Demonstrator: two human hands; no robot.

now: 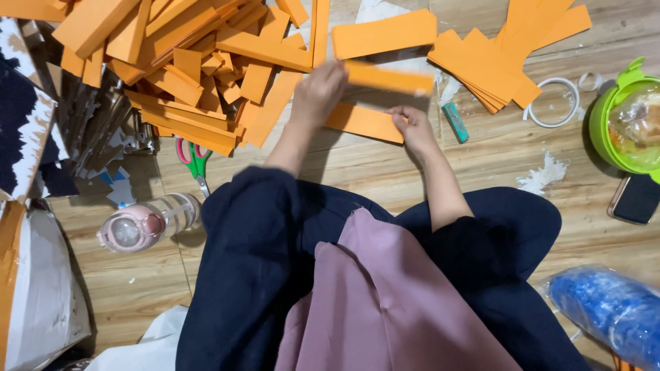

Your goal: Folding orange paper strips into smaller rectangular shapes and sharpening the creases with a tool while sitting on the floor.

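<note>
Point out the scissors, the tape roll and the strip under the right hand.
scissors (195, 162): head view, on the green and pink handles.
tape roll (532, 115): head view, on the ring's left edge.
strip (361, 121): head view, on its orange middle, left of the right hand (412, 127).

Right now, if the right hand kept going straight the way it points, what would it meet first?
The right hand points up-left across the orange strip it presses on the floor. Beyond that, likely the blurred strip that the left hand holds, though height is unclear.
</note>
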